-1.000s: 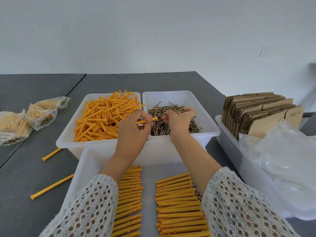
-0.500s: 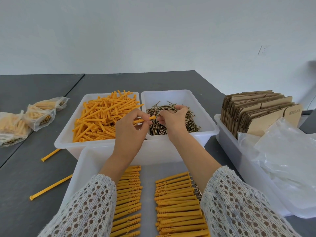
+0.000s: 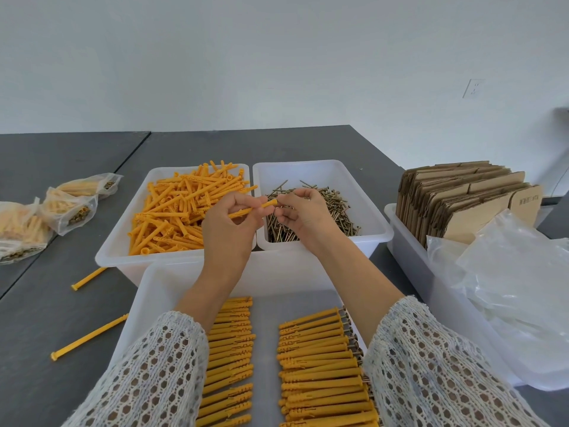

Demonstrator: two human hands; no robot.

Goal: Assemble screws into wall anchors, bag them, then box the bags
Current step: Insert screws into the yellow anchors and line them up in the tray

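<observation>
My left hand point(image 3: 229, 229) grips an orange wall anchor point(image 3: 264, 205) whose open end points right. My right hand point(image 3: 303, 212) pinches a screw point(image 3: 281, 204) right at that open end; the screw is mostly hidden by the fingers. Both hands hover over the seam between the bin of loose anchors point(image 3: 181, 208) and the bin of screws point(image 3: 335, 211). In the near tray point(image 3: 147, 291), two rows of assembled anchors point(image 3: 320, 362) lie side by side.
Filled bags point(image 3: 70, 204) lie on the grey table at the left. Two stray anchors point(image 3: 87, 337) rest on the table beside the near tray. A bin at the right holds flat cardboard boxes point(image 3: 462, 198) and clear plastic bags point(image 3: 517, 278).
My right hand came out of the screw pile and closed in on the anchor's open end. My left hand stayed nearly still with the anchor.
</observation>
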